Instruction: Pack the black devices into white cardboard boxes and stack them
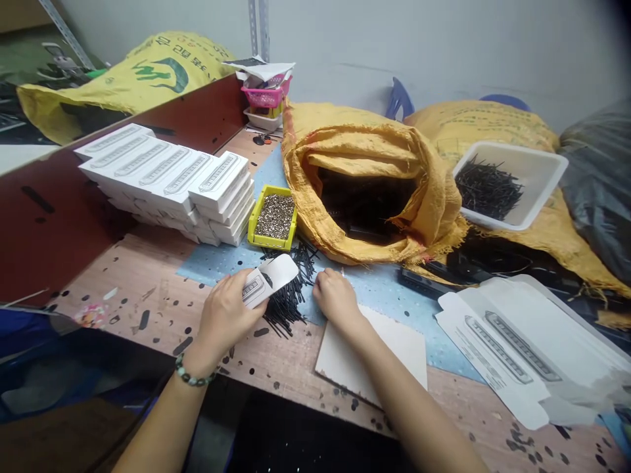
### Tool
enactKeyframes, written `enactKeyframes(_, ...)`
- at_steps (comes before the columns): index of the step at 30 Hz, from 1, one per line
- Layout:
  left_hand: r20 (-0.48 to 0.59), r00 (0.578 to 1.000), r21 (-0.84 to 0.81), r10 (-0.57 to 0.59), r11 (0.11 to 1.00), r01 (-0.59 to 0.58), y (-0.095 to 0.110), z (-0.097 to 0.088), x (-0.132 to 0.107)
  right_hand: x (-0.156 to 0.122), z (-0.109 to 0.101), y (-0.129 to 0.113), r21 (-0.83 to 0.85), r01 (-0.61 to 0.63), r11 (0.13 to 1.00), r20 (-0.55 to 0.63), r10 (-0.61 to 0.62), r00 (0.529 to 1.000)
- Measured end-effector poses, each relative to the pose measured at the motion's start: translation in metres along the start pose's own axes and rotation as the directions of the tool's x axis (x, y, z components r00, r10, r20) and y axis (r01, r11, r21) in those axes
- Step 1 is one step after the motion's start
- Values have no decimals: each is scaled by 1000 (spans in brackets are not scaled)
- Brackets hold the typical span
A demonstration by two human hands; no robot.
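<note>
Small white carton: it (252,291) sits in your left hand, the hub of the clock here; judging by its look, it is thin card, light, fairly stiff along the folded edges and easily dented on its flat faces.
End flap: the flap (284,269) stands out towards 2 o'clock, beside the carton's mouth, where something dark shows; it looks like the softest part, so take no grip there.
Left hand: yours (225,314) is closed partway round the carton, fingers and thumb on its sides; that side grip suits it, kept gentle lest the walls bow.
Right hand: yours (336,294), at 3 o'clock, is curled into a loose fist, apart from the carton; you cannot tell whether it pinches anything.
Black sticks: a loose heap (286,310) at 4 o'clock, just beside the carton; slim, probably light and apt to roll, best pinched mid-length.
Yellow bin: at 12 to 1 o'clock, the bin (271,244) holds small shiny pieces (276,213), likely slippery; use your fingertips.
Carton stack: towards 11 o'clock, the stack (170,167) looks squarer and firmer.
</note>
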State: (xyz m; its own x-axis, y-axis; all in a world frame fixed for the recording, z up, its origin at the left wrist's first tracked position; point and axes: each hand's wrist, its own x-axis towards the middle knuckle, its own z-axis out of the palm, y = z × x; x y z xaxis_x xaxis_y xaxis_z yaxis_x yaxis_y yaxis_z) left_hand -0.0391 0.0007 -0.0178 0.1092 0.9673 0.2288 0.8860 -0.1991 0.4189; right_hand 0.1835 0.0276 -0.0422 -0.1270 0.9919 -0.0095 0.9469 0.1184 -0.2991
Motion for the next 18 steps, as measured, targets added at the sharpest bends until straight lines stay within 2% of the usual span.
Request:
enactKeyframes(3, 51, 995, 33, 86, 996, -88, -3, 4, 1, -9, -27, 3, 62, 42, 997, -33, -40, 999)
enactKeyframes(5, 88, 982, 22, 165, 986, -168, 0, 8, 2, -16, -47, -2, 152, 163, 975, -76, -153, 985)
enactKeyframes(8, 138, 951, -65, 277, 961, -270, 14, 13, 2, -23, -67, -15, 142, 373, 917, -127, -357, 926)
enactKeyframes(11, 161, 933, -223, 322, 933, -283, 27, 12, -2, -27, -74, -21, 138, 475, 869, -112, -462, 880)
enactKeyframes(13, 171, 937, -342, 304, 910, -232, 31, 8, -5, -29, -75, -18, 315, 466, 827, -206, -420, 884)
enactKeyframes(14, 168, 939, -401, 299, 891, -211, 33, 7, -7, -30, -73, -15, 446, 435, 782, -266, -348, 899)
enactKeyframes(16, 119, 940, -504, 320, 835, -221, 37, 6, -11, -31, -66, -14, 723, 321, 612, -287, -156, 945)
enactKeyframes(18, 14, 934, -571, 356, 770, -285, 42, 10, -14, -32, -56, -18, 913, 155, 378, -156, -29, 987)
